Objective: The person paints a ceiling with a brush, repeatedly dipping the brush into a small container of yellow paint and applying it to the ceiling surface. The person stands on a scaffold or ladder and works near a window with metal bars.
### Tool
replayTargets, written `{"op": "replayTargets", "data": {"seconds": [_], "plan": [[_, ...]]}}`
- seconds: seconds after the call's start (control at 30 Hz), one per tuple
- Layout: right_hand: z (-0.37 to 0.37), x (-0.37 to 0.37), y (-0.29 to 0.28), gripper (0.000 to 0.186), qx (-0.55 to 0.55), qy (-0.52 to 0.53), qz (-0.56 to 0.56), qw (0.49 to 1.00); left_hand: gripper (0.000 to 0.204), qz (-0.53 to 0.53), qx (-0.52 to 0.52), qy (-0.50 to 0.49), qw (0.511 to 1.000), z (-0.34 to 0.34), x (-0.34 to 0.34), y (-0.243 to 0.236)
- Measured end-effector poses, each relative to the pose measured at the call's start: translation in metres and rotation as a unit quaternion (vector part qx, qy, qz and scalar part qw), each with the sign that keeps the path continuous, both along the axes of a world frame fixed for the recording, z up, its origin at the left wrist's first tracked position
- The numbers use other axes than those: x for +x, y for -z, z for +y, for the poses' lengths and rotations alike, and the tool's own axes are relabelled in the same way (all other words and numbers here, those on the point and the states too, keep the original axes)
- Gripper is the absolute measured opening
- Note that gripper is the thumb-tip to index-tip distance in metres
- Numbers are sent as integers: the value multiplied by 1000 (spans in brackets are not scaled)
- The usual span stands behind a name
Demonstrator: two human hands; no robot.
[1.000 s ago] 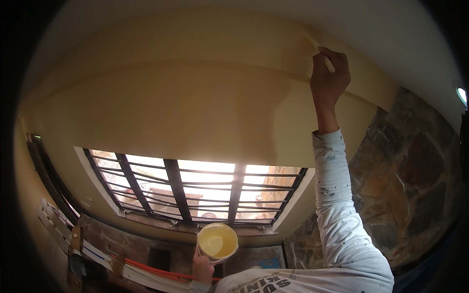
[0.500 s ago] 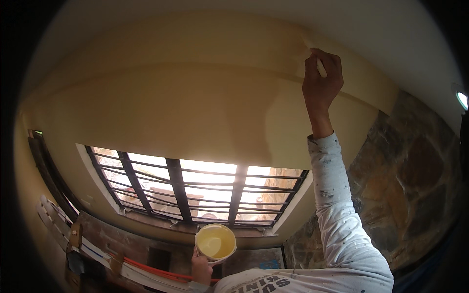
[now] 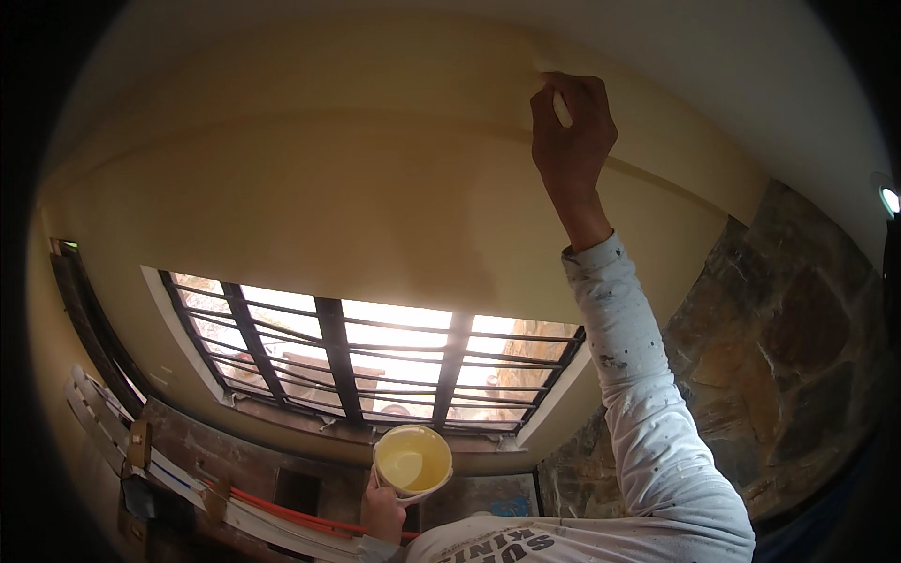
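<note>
High up at the wall, near where it meets the ceiling, my right hand (image 3: 574, 131) is closed in a pinch with the arm stretched upward. A pale tip of what looks like a paintbrush (image 3: 543, 68) shows at its fingertips; the rest is hidden by the hand. Down at the lower middle, my left hand (image 3: 383, 514) grips the side of a small white bucket (image 3: 413, 436). Pale yellow paint (image 3: 405, 475) lies inside it. The yellow-beige wall (image 3: 328, 202) has a darker patch left of my raised arm.
Below the painted wall is a window (image 3: 394, 366) with dark bars. Rough stone cladding (image 3: 751, 347) covers the right side. At lower left lie long boards and orange pipes (image 3: 282, 511), with a dark plank (image 3: 89, 310) leaning above. The white ceiling (image 3: 713, 84) slopes overhead.
My right hand has moved left and slightly up along the top of the wall. My left hand still holds the bucket in nearly the same place.
</note>
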State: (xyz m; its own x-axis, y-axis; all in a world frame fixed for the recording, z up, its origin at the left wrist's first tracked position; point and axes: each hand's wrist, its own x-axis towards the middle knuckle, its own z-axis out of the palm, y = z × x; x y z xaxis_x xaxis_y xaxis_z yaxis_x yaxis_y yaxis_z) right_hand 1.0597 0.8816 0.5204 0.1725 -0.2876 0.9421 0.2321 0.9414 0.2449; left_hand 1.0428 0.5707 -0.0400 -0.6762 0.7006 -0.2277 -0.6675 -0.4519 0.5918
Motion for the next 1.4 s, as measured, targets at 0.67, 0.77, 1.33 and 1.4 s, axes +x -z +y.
{"op": "replayTargets", "data": {"seconds": [0.67,0.77,1.33,1.4], "plan": [[10,27,-2,13,-54,1,25,998,75,0,-39,-20,999,6,0,16],[10,31,-2,13,-55,6,28,998,72,32,-35,2,999,2,1,4],[33,66,-6,11,-40,22,59,997,67,179,-39,15,983,6,0,31],[36,71,-6,11,-43,10,62,997,67,198,-46,23,979,4,-1,27]]}}
